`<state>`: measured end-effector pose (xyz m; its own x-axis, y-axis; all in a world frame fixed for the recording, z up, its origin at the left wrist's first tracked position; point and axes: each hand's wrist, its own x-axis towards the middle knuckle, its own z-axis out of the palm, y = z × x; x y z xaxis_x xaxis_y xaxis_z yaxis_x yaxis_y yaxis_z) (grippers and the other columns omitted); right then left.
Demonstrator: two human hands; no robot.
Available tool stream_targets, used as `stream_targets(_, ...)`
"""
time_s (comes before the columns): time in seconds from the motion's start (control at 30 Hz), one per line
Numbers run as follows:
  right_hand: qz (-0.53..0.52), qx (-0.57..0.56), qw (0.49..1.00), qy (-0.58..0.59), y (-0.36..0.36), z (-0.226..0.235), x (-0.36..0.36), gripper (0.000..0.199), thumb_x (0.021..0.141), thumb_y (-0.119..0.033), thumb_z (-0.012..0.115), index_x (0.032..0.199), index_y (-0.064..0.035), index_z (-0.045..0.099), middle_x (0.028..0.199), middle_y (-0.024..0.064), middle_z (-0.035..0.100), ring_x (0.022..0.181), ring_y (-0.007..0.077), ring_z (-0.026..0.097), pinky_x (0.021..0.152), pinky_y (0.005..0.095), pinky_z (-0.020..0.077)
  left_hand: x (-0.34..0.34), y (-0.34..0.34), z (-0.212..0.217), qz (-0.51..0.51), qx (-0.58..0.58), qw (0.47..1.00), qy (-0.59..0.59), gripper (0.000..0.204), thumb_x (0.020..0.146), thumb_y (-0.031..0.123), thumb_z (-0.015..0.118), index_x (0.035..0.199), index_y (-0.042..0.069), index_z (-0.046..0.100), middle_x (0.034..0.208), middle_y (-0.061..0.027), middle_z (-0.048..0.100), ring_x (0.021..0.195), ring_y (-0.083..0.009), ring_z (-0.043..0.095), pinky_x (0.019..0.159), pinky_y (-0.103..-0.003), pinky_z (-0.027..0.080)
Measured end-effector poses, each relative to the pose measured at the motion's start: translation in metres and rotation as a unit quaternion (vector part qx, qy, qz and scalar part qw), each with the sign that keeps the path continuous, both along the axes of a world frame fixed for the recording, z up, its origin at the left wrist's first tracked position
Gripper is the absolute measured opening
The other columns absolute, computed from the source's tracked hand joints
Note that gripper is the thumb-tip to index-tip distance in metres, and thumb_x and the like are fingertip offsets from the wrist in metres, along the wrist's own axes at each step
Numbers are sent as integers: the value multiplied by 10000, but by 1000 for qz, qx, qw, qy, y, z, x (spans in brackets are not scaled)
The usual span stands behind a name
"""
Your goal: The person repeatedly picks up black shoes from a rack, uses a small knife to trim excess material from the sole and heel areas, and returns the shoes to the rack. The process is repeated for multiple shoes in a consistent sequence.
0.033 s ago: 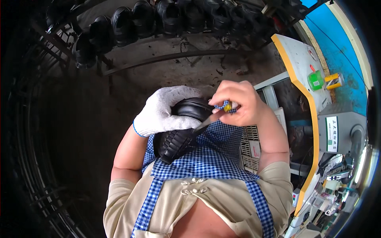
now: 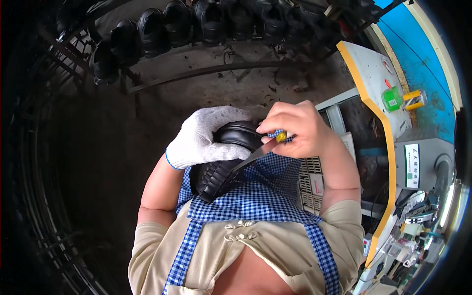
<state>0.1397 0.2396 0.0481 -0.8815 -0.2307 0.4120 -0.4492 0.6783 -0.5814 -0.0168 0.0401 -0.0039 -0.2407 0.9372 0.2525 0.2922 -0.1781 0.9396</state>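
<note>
In my left hand (image 2: pixel 197 137), which wears a white knitted glove with a blue cuff edge, is a black shoe (image 2: pixel 216 179). The fingers and thumb wrap round it, and its ridged tread faces up near my apron (image 2: pixel 255 201). Bare and closed, my right hand (image 2: pixel 301 129) grips a knife (image 2: pixel 256 155) by its yellowish handle. The thin blade slants down to the left, its tip at the tread's right edge; whether it cuts in cannot be made out. Blue-and-white check shows between the right fingers.
Black shoes (image 2: pixel 212 22) stand in a row on a dark metal rack ahead. To the right is a white table with a yellow edge (image 2: pixel 388 162), bearing a green container (image 2: pixel 392 99), a yellow can (image 2: pixel 414 100) and a grey machine (image 2: pixel 427 162). A pale slatted crate (image 2: pixel 310 184) sits below.
The knife has shifted slightly down and left along the shoe, and more of its blade shows. The left hand and the shoe stay put.
</note>
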Motion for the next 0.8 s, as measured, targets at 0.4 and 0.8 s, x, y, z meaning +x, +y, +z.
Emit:
stream_targets(0.4,45,392,917,-57,-21,46,1,101,744,-115,655,783,-42,598,782,75,578,631,196,662,535,323,541,10,21,-3,-39,-9,994,105,600,686,426,833,1110,26,692,985,-145,718,896,-310,705,814,-373,546)
stream_targets(0.8,22,77,989,-125,7,5,-3,180,645,-90,678,757,-54,541,715,82,556,605,257,612,558,366,488,8,18,-8,-49,-15,998,28,573,697,417,831,1092,22,703,963,-135,728,881,-282,717,821,-361,549)
